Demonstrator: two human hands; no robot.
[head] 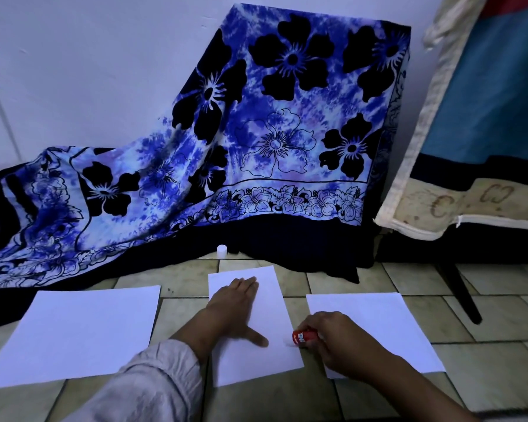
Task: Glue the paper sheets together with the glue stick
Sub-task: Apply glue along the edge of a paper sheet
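Tiled floor [485,391], white wall [89,71] upper left, blue floral cloth [256,132] draped mid-frame. Three white sheets: left sheet [73,333], middle sheet [256,357], right sheet [393,324]. Left hand [232,309] flat on middle sheet, fingers spread. Right hand [345,342] fingers clasp red glue stick [304,337], tip at middle sheet's right edge. White cap [222,250] near cloth.

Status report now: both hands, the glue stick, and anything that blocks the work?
Left hand flat on middle sheet, pinning it. Right hand grips glue stick, tip at that sheet's right edge. Cap off, by the cloth. Nothing blocking.
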